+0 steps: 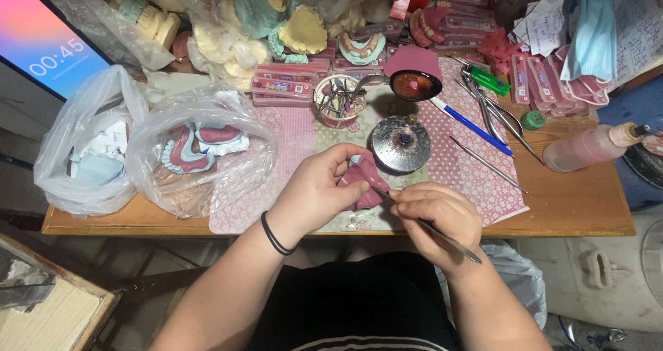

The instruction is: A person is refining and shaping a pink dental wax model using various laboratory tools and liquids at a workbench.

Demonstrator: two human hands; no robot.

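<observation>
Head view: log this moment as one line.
left hand: holds pink wax denture base | right hand: holds thin metal carving tool, tip on wax | behind: round metal burner

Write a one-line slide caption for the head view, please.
Left hand holds a pink wax piece while right hand works it with a metal tool.

On my bench sit two clear plastic bags of dental casts, a round metal burner — and a blue pen.

Workbench layout, seen from above
2 bags lie left on the table; the burner sits center, tools right, a bottle far right.
</observation>
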